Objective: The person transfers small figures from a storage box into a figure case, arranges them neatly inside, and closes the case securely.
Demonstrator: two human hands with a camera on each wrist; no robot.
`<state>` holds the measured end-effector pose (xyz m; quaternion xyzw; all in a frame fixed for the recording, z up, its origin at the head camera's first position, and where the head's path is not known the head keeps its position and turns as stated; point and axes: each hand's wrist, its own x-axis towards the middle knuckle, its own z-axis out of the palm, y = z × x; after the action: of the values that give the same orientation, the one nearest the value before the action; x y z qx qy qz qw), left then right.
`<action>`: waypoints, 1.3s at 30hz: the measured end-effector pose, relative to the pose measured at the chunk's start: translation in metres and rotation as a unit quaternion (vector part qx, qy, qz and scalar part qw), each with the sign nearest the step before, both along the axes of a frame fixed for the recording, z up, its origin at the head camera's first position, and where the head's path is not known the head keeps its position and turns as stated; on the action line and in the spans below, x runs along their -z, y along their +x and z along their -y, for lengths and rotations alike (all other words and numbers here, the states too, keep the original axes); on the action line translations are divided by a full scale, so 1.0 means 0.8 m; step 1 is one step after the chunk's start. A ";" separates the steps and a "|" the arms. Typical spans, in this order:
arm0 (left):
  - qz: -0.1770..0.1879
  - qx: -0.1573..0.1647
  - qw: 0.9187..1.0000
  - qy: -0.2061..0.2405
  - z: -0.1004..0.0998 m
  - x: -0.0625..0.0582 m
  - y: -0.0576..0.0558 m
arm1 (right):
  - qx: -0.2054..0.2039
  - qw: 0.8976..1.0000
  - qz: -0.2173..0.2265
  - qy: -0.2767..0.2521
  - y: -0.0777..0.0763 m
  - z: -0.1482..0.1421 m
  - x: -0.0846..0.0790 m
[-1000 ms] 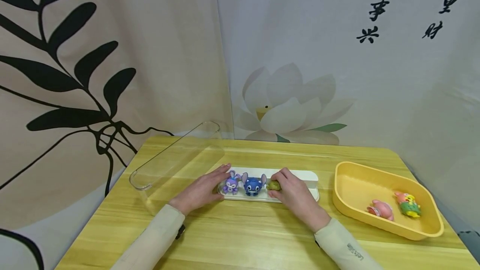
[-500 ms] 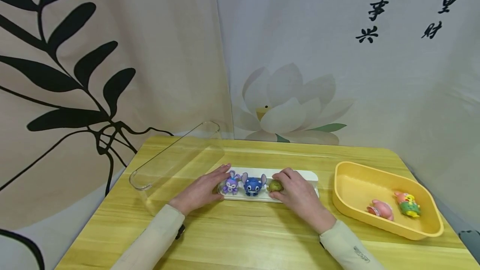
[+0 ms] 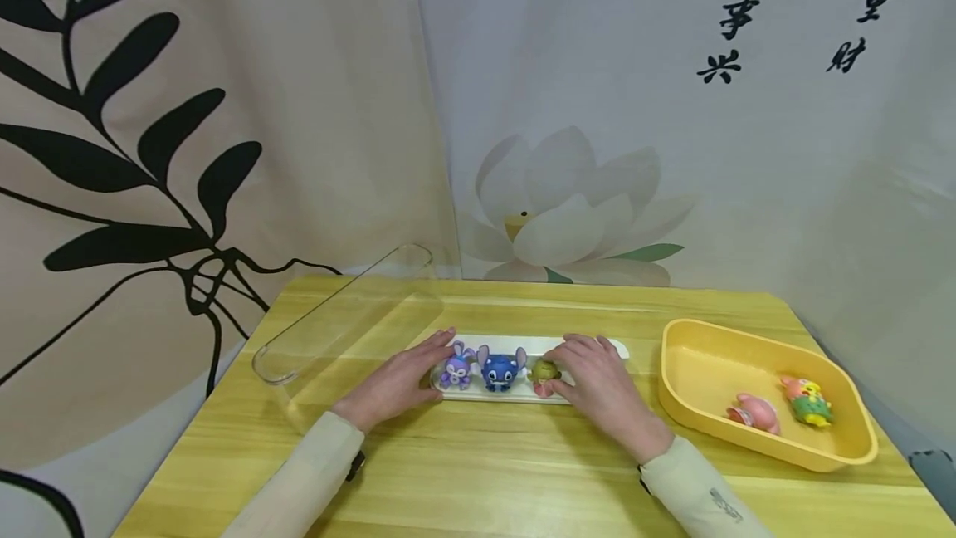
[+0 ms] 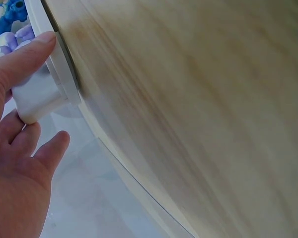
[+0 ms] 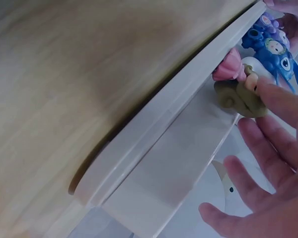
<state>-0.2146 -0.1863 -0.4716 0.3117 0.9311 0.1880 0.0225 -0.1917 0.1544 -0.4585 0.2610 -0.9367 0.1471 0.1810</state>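
Observation:
A white stepped display stand (image 3: 478, 395) lies across the middle of the wooden table. My left hand (image 3: 396, 384) grips its left end, thumb at the front edge and fingers behind, as the left wrist view shows. On the stand sit a purple rabbit figurine (image 3: 456, 369) and, beside it, a blue big-eared figurine (image 3: 499, 370). To their right, my right hand (image 3: 605, 384) pinches a small doll figurine (image 5: 238, 96) with olive hair and a pink lower part. It stands upright on the stand's lower step, partly covered by my fingers.
A yellow tray (image 3: 690, 412) at the right holds a pink figurine (image 3: 754, 413) lying down and a pink-and-green figurine (image 3: 808, 402). At the left lies a clear plastic cover (image 3: 339, 339), near my left forearm. A printed curtain hangs behind the table (image 3: 478, 471).
My right hand has shifted slightly around the doll figurine, so more of its olive hair and its pink lower part show. The left hand keeps its hold. The head view has turned slightly.

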 end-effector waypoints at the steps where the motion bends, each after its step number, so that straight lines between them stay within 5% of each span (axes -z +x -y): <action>1: 0.000 -0.001 1.000 0.001 0.000 0.000 0.000 | -0.001 1.000 0.002 0.001 0.000 0.001 0.000; 24: 0.005 -0.001 1.000 0.004 0.001 0.000 0.001 | -0.001 1.000 0.011 -0.024 0.002 -0.009 -0.010; 39: 0.006 -0.006 1.000 0.003 -0.002 0.000 0.001 | 0.032 0.993 0.100 -0.052 0.051 -0.100 -0.053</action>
<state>-0.2138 -0.1850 -0.4717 0.3052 0.9322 0.1930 0.0256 -0.1506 0.2346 -0.4164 0.2053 -0.9491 0.2149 0.1040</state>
